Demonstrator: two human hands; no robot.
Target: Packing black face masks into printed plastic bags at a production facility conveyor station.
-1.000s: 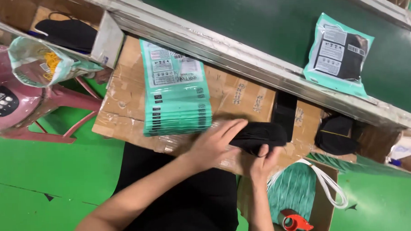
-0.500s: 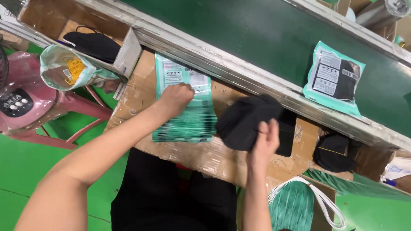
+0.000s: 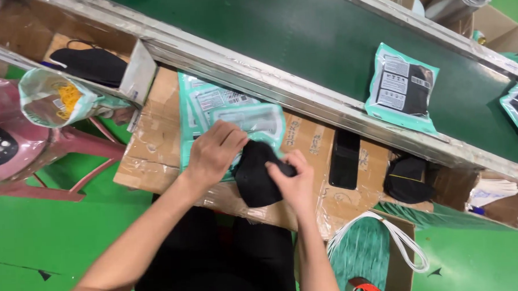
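1. A black folded item [image 3: 255, 177] is held near the front edge of the cardboard-covered desk [image 3: 150, 140], partly over a stack of mint-green pouches [image 3: 235, 115].
2. It is gripped by both hands: the left hand [image 3: 213, 153] is closed on its upper left side, the right hand [image 3: 294, 181] is pinched on its right edge.
3. The item is judged as not yet put inside a pouch.
4. One filled pouch [image 3: 402, 87] is seen on the green conveyor belt [image 3: 301, 35], so packing seems partly done.
5. More black pieces [image 3: 406, 179] remain at the desk's right side.

Black cloth piece [image 3: 254, 177] held over mint-green pouches [image 3: 212, 107] with white printed panels, brown cardboard board [image 3: 155, 143] underneath, dark green belt [image 3: 301, 41], bright green floor [image 3: 33, 245], pink stool [image 3: 18, 154], yellow bands in clear bag [image 3: 68, 97]
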